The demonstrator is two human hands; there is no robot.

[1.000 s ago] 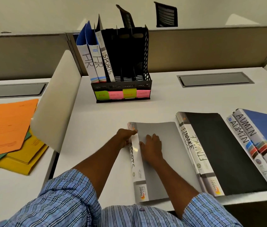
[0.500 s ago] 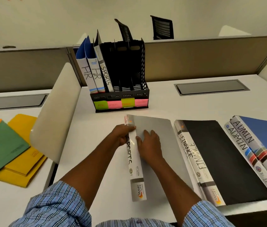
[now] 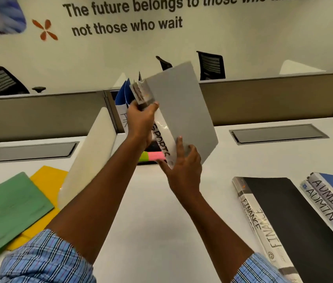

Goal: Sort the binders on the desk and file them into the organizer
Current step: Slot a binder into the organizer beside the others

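Observation:
A grey binder point(image 3: 182, 111) with SPORTS on its spine is held up in the air, tilted, in front of the black organizer point(image 3: 151, 149). My left hand point(image 3: 141, 121) grips the spine near its upper end. My right hand point(image 3: 184, 166) holds the binder's lower corner, thumb on the cover. The binder and hands hide most of the organizer; blue HR binders point(image 3: 122, 99) stick out on its left, and green and pink labels show at its base. A black FINANCE binder point(image 3: 292, 225) and two blue ADMIN binders point(image 3: 329, 199) lie flat at the right.
A white divider panel point(image 3: 88, 158) stands left of the organizer. Green point(image 3: 6, 213) and yellow point(image 3: 47, 180) folders lie on the neighbouring desk at left. Grey cable hatches point(image 3: 278, 134) sit in the desk. A tan partition runs along the back.
Both hands have lifted the SPORTS binder off the desk and raised it upright toward the organizer. My view has tilted upward.

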